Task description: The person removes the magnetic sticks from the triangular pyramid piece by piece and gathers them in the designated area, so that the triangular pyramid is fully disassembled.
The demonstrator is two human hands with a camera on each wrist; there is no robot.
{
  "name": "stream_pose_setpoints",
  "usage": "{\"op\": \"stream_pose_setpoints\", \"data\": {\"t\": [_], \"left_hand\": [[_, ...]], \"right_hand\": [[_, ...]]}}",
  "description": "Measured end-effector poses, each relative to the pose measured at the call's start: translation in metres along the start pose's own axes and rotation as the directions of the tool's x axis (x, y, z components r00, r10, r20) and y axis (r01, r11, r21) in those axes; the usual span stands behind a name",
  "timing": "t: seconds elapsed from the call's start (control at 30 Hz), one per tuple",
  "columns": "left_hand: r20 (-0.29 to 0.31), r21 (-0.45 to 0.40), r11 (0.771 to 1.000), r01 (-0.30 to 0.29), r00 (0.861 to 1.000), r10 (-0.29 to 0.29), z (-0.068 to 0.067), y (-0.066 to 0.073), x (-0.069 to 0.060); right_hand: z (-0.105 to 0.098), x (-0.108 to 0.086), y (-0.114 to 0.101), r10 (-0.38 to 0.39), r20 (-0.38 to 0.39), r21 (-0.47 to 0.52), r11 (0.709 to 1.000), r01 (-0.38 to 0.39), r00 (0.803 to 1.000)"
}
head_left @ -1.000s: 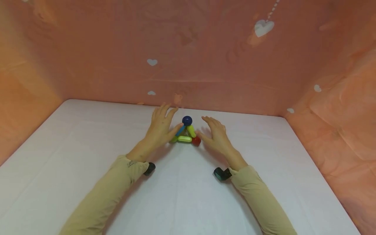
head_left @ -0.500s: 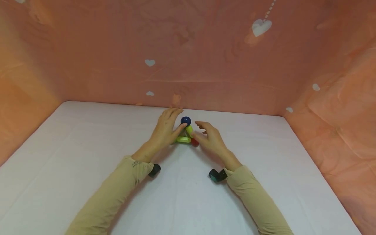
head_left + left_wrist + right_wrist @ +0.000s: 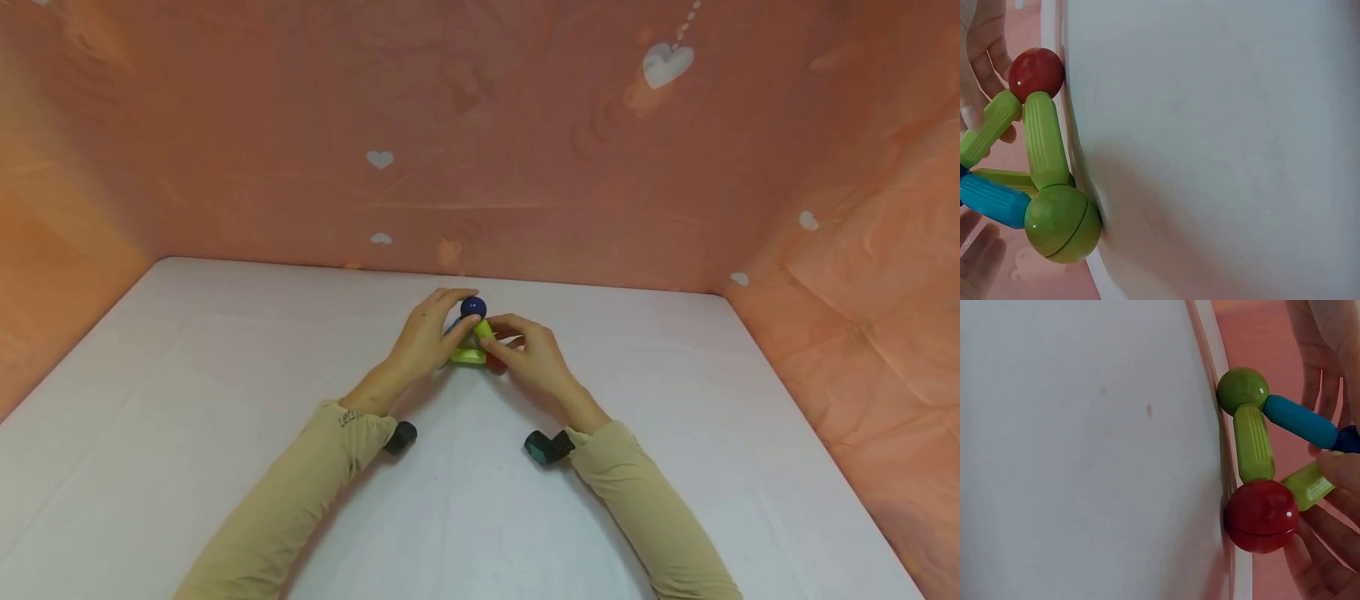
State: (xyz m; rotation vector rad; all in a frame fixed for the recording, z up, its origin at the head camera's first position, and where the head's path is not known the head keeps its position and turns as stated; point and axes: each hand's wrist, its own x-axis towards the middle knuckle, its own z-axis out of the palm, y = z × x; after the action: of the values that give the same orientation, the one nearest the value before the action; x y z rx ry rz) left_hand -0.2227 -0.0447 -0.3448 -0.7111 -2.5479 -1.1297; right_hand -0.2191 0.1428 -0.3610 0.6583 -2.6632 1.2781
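Observation:
On the white table stands a frame of magnetic rods and balls. A dark blue ball [image 3: 473,308] tops it, and my left hand [image 3: 420,337] holds that ball between thumb and fingers. My right hand [image 3: 536,354] pinches the green rod [image 3: 991,128] that slopes from the blue ball to a red ball [image 3: 1262,515]. Along the table, a light green rod [image 3: 1046,140] joins the red ball to a green ball [image 3: 1063,224]. A light blue rod [image 3: 1300,422] rises from the green ball. Behind, another green rod [image 3: 1007,180] is partly hidden.
An orange sheet with white hearts [image 3: 667,65] hangs close behind the table's [image 3: 450,517] far edge and along both sides. A black wrist camera [image 3: 401,437] sits under the left cuff, another camera [image 3: 547,448] under the right cuff.
Both hands have moved inward. The left fingers have come round the blue ball, and the right hand has taken hold of the sloping green rod. The frame has hardly moved.

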Motion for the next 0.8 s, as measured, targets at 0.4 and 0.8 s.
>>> {"op": "stream_pose_setpoints", "data": {"t": [0.4,0.8], "left_hand": [[0.029,-0.096,0.994,0.051,0.998,-0.048,0.0007,-0.0007,0.0002],[0.021,-0.129,0.989,0.065,0.998,-0.063,-0.0011,0.001,-0.0022]], "right_hand": [[0.0018,0.0005,0.005,0.034,0.006,0.078,0.996,-0.034,0.999],[0.0036,-0.0002,0.0073,0.033,0.023,0.11,0.993,-0.035,0.999]]}}
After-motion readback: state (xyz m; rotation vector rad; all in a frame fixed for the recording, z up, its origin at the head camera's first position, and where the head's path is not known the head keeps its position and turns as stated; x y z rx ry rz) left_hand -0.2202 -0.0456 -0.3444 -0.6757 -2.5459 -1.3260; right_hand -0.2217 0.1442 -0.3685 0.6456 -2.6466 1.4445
